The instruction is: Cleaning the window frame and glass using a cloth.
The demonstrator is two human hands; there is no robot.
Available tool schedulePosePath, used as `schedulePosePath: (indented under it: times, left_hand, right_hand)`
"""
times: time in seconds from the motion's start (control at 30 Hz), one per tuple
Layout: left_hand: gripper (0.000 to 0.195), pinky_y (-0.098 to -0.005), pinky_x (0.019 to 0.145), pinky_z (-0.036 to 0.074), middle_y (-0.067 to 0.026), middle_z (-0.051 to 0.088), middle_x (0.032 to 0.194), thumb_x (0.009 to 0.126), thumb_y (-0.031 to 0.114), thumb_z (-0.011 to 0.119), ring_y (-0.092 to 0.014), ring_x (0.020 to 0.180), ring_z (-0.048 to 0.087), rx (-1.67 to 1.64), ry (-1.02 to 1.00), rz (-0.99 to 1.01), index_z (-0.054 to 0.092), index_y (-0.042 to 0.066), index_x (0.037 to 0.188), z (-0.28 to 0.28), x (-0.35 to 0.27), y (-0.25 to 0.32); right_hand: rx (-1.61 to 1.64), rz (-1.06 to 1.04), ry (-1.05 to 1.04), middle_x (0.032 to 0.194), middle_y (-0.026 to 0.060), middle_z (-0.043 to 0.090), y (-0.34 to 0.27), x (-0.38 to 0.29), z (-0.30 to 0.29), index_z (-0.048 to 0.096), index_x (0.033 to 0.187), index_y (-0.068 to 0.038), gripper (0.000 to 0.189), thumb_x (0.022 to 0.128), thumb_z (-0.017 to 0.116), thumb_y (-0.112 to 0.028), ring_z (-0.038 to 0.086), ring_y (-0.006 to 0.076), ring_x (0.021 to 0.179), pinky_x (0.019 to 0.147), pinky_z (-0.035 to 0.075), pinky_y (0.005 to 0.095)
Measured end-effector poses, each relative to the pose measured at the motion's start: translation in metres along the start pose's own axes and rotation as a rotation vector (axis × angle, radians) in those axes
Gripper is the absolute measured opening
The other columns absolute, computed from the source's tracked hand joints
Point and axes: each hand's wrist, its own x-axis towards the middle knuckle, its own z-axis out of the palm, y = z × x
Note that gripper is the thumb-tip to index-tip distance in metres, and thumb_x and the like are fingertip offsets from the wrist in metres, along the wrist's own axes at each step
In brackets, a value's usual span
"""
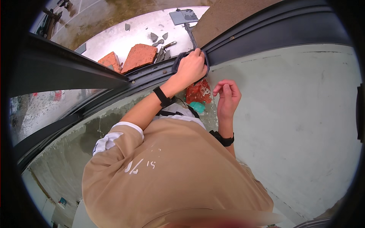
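Observation:
My left hand (192,67) grips a dark cloth (177,62) and presses it into the corner of the dark metal window frame (151,73), where the sill track meets the upright side. The cloth is bunched around the fingers, and part of it is hidden under the hand. My right hand (228,95) is raised beside the pale wall (285,94), fingers loosely curled, holding nothing. Between and below the hands lie a red plastic bag (196,92) and a turquoise piece (197,107), whose kind I cannot tell.
Outside on the white ledge (111,37) lie a broken red brick (140,57), another brick piece (110,61), several grey fragments and a grey tile (183,17). A dark window sash edge (74,68) juts in at the left. A parked car (44,27) stands far below.

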Motion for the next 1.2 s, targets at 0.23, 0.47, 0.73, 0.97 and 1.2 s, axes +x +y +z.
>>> schedulePosePath:
  times: [0.23, 0.47, 0.73, 0.97, 1.2]
  left_hand:
    - [0.03, -0.0499, 0.083, 0.057, -0.0225, 0.064, 0.102, 0.083, 0.021, 0.064, -0.041, 0.094, 0.068, 0.061, -0.157, -0.09, 0.069, -0.007, 0.093, 0.0, 0.013, -0.007]
    - [0.032, -0.0492, 0.084, 0.055, -0.025, 0.067, 0.098, 0.079, 0.025, 0.066, -0.043, 0.097, 0.067, -0.229, -0.183, -0.19, 0.075, -0.004, 0.091, -0.004, 0.019, -0.032]
    - [0.032, -0.0361, 0.079, 0.05, -0.0165, 0.059, 0.097, 0.084, 0.014, 0.065, -0.032, 0.087, 0.061, -0.58, 0.141, 0.212, 0.069, -0.002, 0.111, -0.046, 0.025, 0.013]
    - [0.038, -0.0396, 0.082, 0.053, -0.0158, 0.061, 0.101, 0.079, 0.012, 0.067, -0.034, 0.092, 0.064, -0.635, 0.332, 0.333, 0.069, 0.001, 0.116, -0.056, 0.029, 0.047]
    - [0.043, -0.0404, 0.08, 0.054, -0.0158, 0.06, 0.105, 0.079, 0.007, 0.068, -0.035, 0.093, 0.064, -0.567, 0.427, 0.277, 0.067, 0.002, 0.122, -0.047, 0.028, 0.072]
  right_hand:
    - [-0.005, -0.02, 0.007, 0.081, 0.008, 0.064, -0.005, -0.004, 0.001, 0.064, 0.102, 0.003, 0.018, 0.103, 0.057, -0.014, 0.061, 0.0137, 0.072, 0.066, 0.05, 0.0274]
    - [-0.061, -0.036, 0.005, 0.083, 0.0076, 0.061, -0.009, -0.012, -0.001, 0.062, 0.104, 0.001, 0.02, 0.105, 0.053, -0.016, 0.059, 0.0153, 0.074, 0.066, 0.047, 0.0295]
    - [-0.003, -0.031, 0.025, 0.081, 0.0074, 0.065, -0.008, -0.019, 0.008, 0.064, 0.103, 0.002, 0.019, 0.104, 0.057, -0.015, 0.061, 0.0135, 0.073, 0.067, 0.05, 0.0273]
    - [-0.024, -0.05, 0.03, 0.081, 0.0077, 0.065, -0.011, -0.025, 0.006, 0.064, 0.102, 0.002, 0.018, 0.104, 0.057, -0.014, 0.061, 0.0139, 0.073, 0.068, 0.051, 0.0275]
    - [0.029, -0.042, 0.081, 0.081, 0.0081, 0.065, -0.013, -0.032, -0.003, 0.064, 0.103, 0.003, 0.018, 0.104, 0.057, -0.014, 0.061, 0.0143, 0.075, 0.069, 0.051, 0.0279]
